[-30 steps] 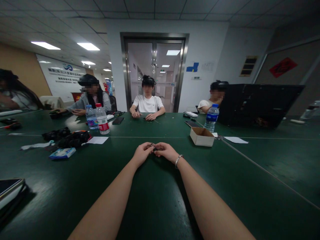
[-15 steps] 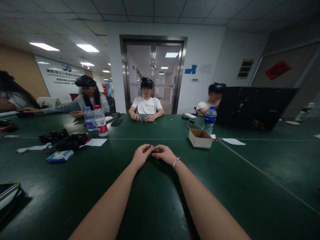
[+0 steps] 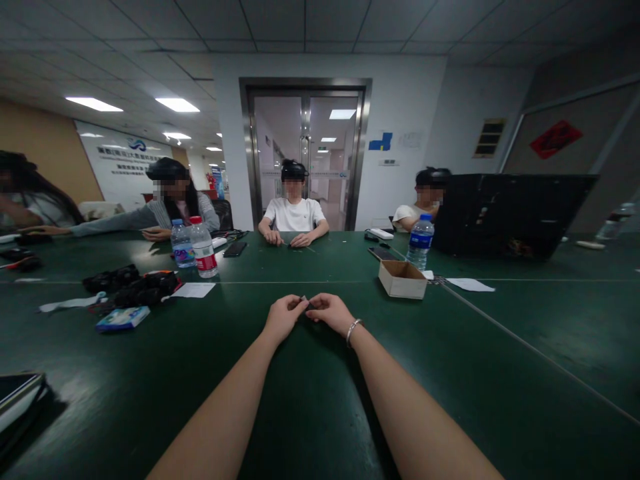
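While a dark green table [image 3: 310,413] is filling the lower frame, a black boxy case [image 3: 515,210] is standing at the right, mid-height. Person in white T-shirt [image 3: 295,215] is sitting across the table, centre of frame. Two bare forearms [image 3: 215,407] are reaching up from the bottom edge; left hand [image 3: 283,320] and right hand [image 3: 331,313] are meeting just below frame centre, thumbs and fingers closing in on each other. Open cardboard box [image 3: 402,287] is sitting right of centre, near a blue-label bottle [image 3: 420,245]. Clear bottle [image 3: 181,250] and red-capped bottle [image 3: 203,250] are standing side by side, left of centre. Jumbled black gear [image 3: 143,291] is lying at the left, blue-and-white packet [image 3: 123,319] just below it. Silver bracelet [image 3: 352,332] is circling the right wrist. Smallest: dark-and-pale piece [image 3: 308,306], just below frame centre; both hands are pinching it between fingertips, fingers mostly hiding it, can't tell what it is.
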Demonstrator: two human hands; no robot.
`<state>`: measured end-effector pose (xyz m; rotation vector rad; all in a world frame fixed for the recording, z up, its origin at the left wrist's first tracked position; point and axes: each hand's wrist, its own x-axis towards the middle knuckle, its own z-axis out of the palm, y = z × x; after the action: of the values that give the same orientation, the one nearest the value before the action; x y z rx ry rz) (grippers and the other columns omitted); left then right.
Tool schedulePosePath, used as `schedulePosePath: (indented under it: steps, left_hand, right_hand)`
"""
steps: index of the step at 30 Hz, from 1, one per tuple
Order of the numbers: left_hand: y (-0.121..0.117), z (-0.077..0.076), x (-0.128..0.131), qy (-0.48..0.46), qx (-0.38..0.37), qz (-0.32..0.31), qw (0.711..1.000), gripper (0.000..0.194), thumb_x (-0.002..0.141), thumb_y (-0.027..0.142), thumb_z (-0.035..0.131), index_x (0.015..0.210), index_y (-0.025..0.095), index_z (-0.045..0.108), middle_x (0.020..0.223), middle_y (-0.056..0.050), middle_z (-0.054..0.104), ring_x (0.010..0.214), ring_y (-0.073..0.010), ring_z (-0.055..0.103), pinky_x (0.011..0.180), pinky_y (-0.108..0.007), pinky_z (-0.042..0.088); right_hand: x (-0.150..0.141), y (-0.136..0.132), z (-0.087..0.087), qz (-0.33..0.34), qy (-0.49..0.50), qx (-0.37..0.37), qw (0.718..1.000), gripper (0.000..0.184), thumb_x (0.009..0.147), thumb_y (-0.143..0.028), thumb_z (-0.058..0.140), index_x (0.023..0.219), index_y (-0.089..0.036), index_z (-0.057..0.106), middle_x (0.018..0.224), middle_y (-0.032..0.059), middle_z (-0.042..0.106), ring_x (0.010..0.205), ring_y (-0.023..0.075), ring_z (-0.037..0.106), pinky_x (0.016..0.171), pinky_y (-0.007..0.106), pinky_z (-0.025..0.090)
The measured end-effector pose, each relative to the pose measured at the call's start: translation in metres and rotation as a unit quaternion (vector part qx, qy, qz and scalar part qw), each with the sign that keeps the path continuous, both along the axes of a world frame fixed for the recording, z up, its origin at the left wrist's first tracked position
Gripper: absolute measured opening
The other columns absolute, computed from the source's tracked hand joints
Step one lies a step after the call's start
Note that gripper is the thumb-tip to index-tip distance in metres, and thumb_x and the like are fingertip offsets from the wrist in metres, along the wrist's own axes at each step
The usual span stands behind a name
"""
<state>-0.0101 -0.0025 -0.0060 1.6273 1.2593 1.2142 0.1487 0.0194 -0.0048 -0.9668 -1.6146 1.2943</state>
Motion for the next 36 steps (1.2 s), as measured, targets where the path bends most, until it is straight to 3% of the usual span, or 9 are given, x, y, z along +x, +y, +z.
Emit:
schedulePosePath:
  steps: [3,6,10,15,21,29,32,36]
  left_hand:
    - [0.001,0.001,0.001,-0.009,-0.009,0.008,1.0,0.04,0.068,0.05,0.061,0.085,0.014,0.065,0.075,-0.006,0.063,0.065,-0.0163,0.055,0.051,-0.022,0.04]
    - [0.002,0.002,0.002,-0.014,-0.007,0.029,0.999,0.037,0.069,0.049,0.06,0.082,0.015,0.065,0.073,-0.005,0.062,0.064,-0.0158,0.055,0.05,-0.022,0.039]
    - [0.004,0.005,0.003,-0.036,-0.006,0.063,0.997,0.037,0.069,0.049,0.058,0.08,0.015,0.065,0.071,-0.005,0.061,0.063,-0.0153,0.054,0.05,-0.022,0.039]
    - [0.005,0.003,0.008,-0.077,-0.005,0.108,0.991,0.04,0.069,0.051,0.058,0.077,0.013,0.065,0.067,-0.004,0.06,0.062,-0.0153,0.053,0.049,-0.021,0.037]
    - [0.005,0.001,0.012,-0.089,0.004,0.17,0.981,0.04,0.069,0.053,0.056,0.069,0.014,0.064,0.065,-0.004,0.06,0.062,-0.0159,0.053,0.051,-0.023,0.036]
    - [0.0,0.005,0.019,-0.138,-0.034,0.223,0.964,0.032,0.07,0.046,0.057,0.062,0.015,0.06,0.06,-0.003,0.058,0.056,-0.0146,0.051,0.053,-0.025,0.037]
    - [-0.001,0.005,0.02,-0.151,-0.03,0.23,0.961,0.033,0.071,0.046,0.056,0.062,0.015,0.059,0.059,-0.003,0.057,0.056,-0.014,0.051,0.054,-0.025,0.037]
    - [0.003,0.001,0.012,-0.133,0.01,0.183,0.974,0.036,0.069,0.049,0.058,0.063,0.014,0.059,0.06,-0.001,0.056,0.06,-0.0131,0.051,0.057,-0.023,0.038]
  right_hand:
    - [-0.002,-0.002,0.0,-0.015,-0.013,0.019,1.0,0.025,0.059,-0.015,0.072,0.08,-0.012,0.059,0.068,0.0012,0.062,0.05,0.0091,0.054,0.048,0.021,0.044]
    - [-0.007,-0.006,0.001,-0.081,-0.044,0.077,0.993,0.025,0.06,-0.016,0.07,0.082,-0.013,0.059,0.069,0.0002,0.06,0.048,0.0098,0.052,0.044,0.021,0.042]
    - [-0.016,-0.014,0.007,-0.162,-0.098,0.196,0.962,0.018,0.061,-0.014,0.068,0.077,-0.016,0.059,0.071,-0.0002,0.057,0.054,0.0115,0.05,0.049,0.022,0.041]
    - [-0.025,-0.021,0.014,-0.201,-0.173,0.295,0.918,0.011,0.066,-0.012,0.064,0.073,-0.017,0.057,0.074,0.0009,0.052,0.064,0.0142,0.049,0.057,0.024,0.042]
    - [-0.033,-0.031,0.021,-0.207,-0.272,0.318,0.884,0.014,0.073,-0.011,0.061,0.084,-0.018,0.055,0.09,0.0042,0.05,0.071,0.0156,0.052,0.064,0.027,0.044]
    - [-0.046,-0.039,0.022,-0.21,-0.384,0.35,0.828,0.011,0.08,-0.012,0.054,0.091,-0.017,0.053,0.096,0.0084,0.049,0.066,0.0159,0.054,0.057,0.025,0.039]
    - [-0.045,-0.038,0.021,-0.209,-0.375,0.356,0.83,0.011,0.082,-0.013,0.053,0.091,-0.017,0.054,0.097,0.0086,0.049,0.065,0.0148,0.053,0.056,0.025,0.038]
    - [-0.04,-0.033,0.017,-0.225,-0.29,0.336,0.867,0.015,0.074,-0.013,0.06,0.087,-0.018,0.054,0.093,0.0048,0.05,0.071,0.0155,0.053,0.063,0.025,0.042]
